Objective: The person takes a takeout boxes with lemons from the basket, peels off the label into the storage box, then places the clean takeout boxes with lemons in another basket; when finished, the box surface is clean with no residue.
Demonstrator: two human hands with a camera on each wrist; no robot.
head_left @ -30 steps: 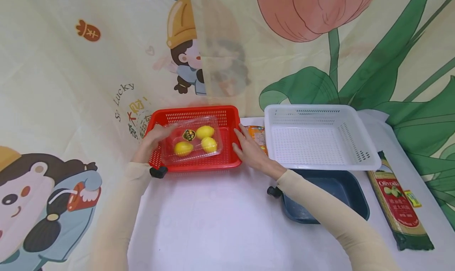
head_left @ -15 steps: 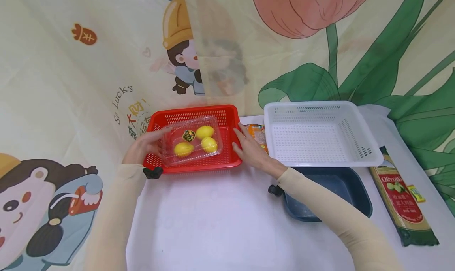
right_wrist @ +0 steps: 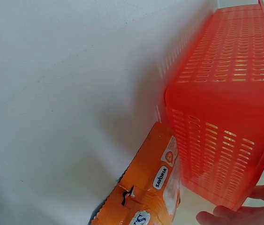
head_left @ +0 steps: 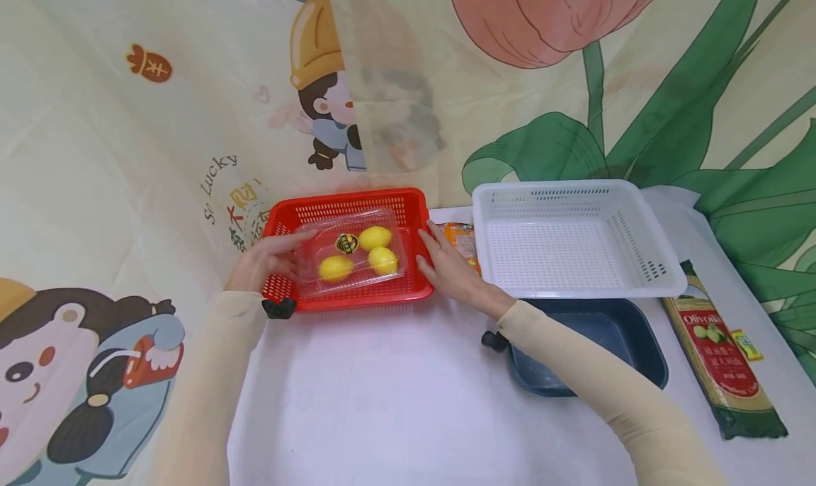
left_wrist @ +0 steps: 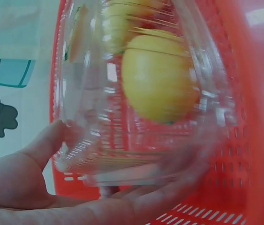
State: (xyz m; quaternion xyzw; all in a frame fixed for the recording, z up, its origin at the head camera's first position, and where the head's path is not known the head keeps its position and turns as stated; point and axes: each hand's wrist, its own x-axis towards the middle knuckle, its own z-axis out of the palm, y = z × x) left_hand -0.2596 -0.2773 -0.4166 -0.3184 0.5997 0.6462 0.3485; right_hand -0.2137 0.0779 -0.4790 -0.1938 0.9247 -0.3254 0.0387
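Observation:
A clear plastic box of yellow lemons (head_left: pixel 344 286) lies tilted a little inside the red basket (head_left: pixel 418 287); a round black label is on its lid. My left hand (head_left: pixel 263 259) holds the box at its left end. In the left wrist view the thumb is at the box's side (left_wrist: pixel 82 136) and the fingers run under its end. My right hand (head_left: pixel 454 270) touches the basket's right wall from outside with its fingers spread and fairly straight. Only some of its fingertips show in the right wrist view.
An orange snack packet (head_left: pixel 462 239) lies between the red basket and a white basket (head_left: pixel 548 259). A dark blue tray (head_left: pixel 599 337) stands in front of the white one. At the right lie an Olivoila packet (head_left: pixel 720 358) and a small yellow packet (head_left: pixel 746 345).
My left hand first drew back toward the left, then came right again. The lemon box has shifted slightly right in the basket. The right hand stays at the basket's wall.

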